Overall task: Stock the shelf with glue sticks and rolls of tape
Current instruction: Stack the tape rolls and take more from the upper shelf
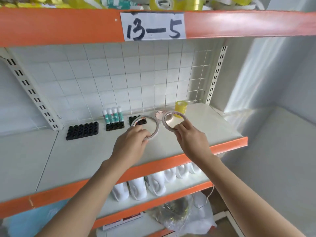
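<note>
My left hand (131,142) grips a thin white ring of tape (154,123) by its near rim, held above the white shelf (82,156). My right hand (191,135) pinches a second thin tape ring (166,117) by its near edge, tilted up over the shelf. A third thin tape ring (159,114) lies flat behind them. A yellow tape roll (180,106) stands at the back of the shelf. Several glue sticks (112,114) with white caps stand upright in a black holder (114,126).
Two more black holders sit on the shelf, one at the left (82,130) and one behind the left ring (135,119). The shelf above (68,24) carries yellow tape rolls and a label "13-5" (153,25). White rolls (136,187) line the shelf below.
</note>
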The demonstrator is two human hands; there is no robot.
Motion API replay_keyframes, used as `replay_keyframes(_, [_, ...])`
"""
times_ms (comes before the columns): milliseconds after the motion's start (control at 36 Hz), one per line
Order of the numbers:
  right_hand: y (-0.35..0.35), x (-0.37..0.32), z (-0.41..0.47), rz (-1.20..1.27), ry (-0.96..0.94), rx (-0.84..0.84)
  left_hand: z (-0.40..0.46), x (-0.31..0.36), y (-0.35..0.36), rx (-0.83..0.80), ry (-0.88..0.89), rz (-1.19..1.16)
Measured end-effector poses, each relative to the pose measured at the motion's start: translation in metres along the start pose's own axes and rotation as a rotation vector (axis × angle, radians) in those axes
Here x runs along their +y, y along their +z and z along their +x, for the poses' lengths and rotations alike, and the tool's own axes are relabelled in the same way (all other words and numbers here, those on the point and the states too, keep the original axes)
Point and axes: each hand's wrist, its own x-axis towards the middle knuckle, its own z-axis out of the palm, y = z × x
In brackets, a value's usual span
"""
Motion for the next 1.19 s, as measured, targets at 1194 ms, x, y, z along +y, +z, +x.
replay_keyframes(1194, [0.097,0.075,-0.009,0.16,0.174,-0.072,0.023,-0.035,0.125,0.032,-0.36,0.176])
